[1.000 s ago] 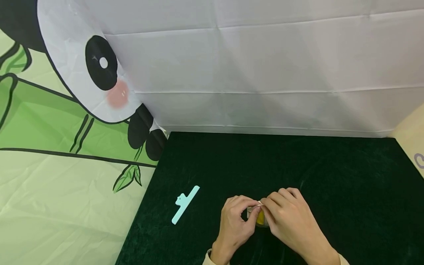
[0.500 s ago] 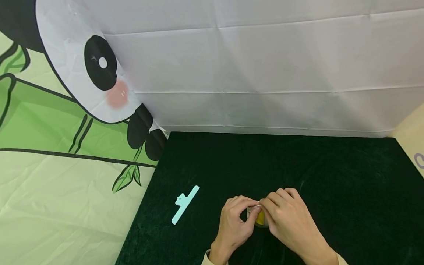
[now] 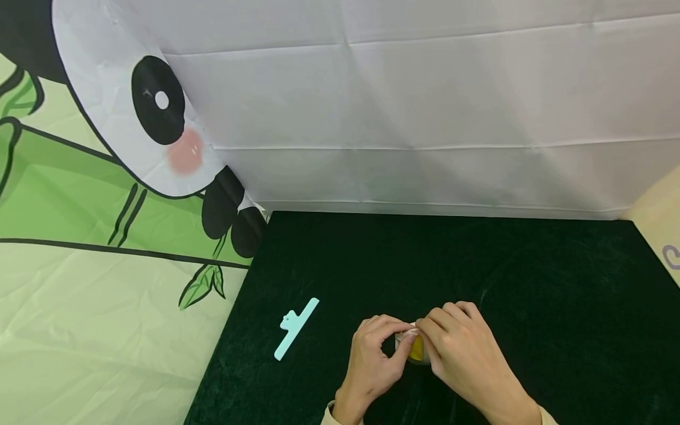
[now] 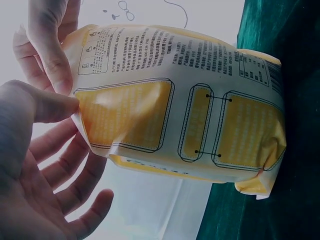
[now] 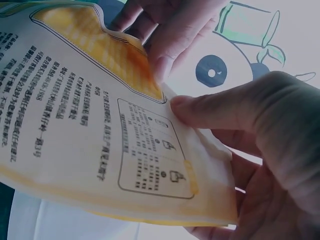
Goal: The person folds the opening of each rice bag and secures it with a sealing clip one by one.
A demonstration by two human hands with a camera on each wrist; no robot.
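A white and yellow printed food bag [image 4: 195,125] stands upright between my two hands on the dark green cloth, mostly hidden by them in the head view. Its upper edge is pinched by my left hand [image 3: 374,357] between thumb and index finger, the other fingers loosely spread in the left wrist view. Close beside it, my right hand [image 3: 464,348] pinches the same edge, thumb on the printed face [image 5: 75,110] and fingers behind. The fingertips of both hands nearly meet there. To the left lies a light blue bag clip [image 3: 296,328], apart from both hands.
Dark green cloth [image 3: 425,260] covers the table. A white hanging sheet [image 3: 425,106] rises behind its far edge, and a panda-print sheet [image 3: 106,283] borders the left side. A cream panel [image 3: 661,218] stands at the right.
Both hands keep their pinch on the bag's upper edge and stay almost in place. The left hand has shifted very slightly left.
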